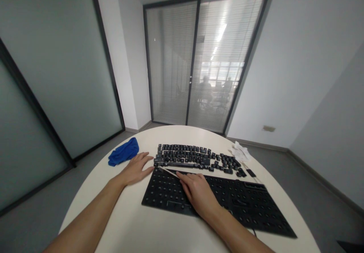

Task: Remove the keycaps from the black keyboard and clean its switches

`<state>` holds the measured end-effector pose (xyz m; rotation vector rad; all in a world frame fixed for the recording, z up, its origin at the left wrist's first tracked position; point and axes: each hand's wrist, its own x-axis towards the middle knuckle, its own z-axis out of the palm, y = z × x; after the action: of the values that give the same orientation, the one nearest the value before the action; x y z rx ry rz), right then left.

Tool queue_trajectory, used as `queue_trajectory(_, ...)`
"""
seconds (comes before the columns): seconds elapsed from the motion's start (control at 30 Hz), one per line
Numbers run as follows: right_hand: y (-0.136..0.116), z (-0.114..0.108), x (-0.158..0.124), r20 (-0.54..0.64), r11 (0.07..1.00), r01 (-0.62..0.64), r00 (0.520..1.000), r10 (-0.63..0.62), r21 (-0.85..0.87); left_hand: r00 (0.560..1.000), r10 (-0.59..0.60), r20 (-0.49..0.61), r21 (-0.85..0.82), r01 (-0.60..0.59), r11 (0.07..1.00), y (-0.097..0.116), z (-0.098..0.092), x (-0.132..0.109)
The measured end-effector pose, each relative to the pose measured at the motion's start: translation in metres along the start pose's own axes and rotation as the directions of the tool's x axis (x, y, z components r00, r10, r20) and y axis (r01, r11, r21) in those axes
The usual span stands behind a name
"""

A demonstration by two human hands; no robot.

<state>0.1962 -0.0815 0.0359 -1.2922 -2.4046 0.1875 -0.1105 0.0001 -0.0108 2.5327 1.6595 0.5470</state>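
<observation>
A black keyboard base (222, 189) without its keycaps lies on the round table, tilted slightly in view. My right hand (197, 190) rests over its left half, fingers closed around a thin white stick (170, 172). The stick's darker tip reaches the base's upper left corner; whether it is a brush I cannot tell. My left hand (138, 168) lies on the tabletop with fingers apart, its tips beside the left end of the loose black keycaps (184, 155). These keycaps are laid out in keyboard order just beyond the base.
A crumpled blue cloth (124, 151) lies left of the keycaps on the white table (133, 222). At the right are a crumpled white tissue (241, 152) and a thin tool with a black handle (250, 173). A cable (254, 232) shows at the base's near edge.
</observation>
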Motion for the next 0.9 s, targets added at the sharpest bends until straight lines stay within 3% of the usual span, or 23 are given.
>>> queue_trajectory(0.17,-0.009,-0.004,0.002,0.012,0.997,0.056,0.998,-0.057,0.043,1.000,-0.013,-0.002,0.004,0.013,1.000,0.003,-0.003,-0.001)
queue_trajectory(0.4,-0.014,-0.001,0.001,-0.011,0.996,0.025,1.000,-0.024,0.085,1.000,-0.006,-0.009,0.003,0.006,1.000,0.003,-0.004,-0.002)
queue_trajectory(0.6,-0.021,-0.008,-0.002,0.032,0.991,0.103,0.994,-0.106,0.082,1.000,0.002,-0.013,0.008,-0.002,1.000,0.005,-0.006,-0.003)
queue_trajectory(0.77,-0.015,-0.008,-0.004,-0.001,0.994,0.056,0.998,-0.056,0.094,1.000,-0.006,-0.020,-0.009,0.005,1.000,0.004,-0.008,-0.003)
queue_trajectory(0.9,-0.016,-0.012,-0.006,0.054,0.983,0.144,0.987,-0.151,0.118,1.000,-0.008,-0.014,-0.006,0.008,1.000,0.006,-0.009,-0.002)
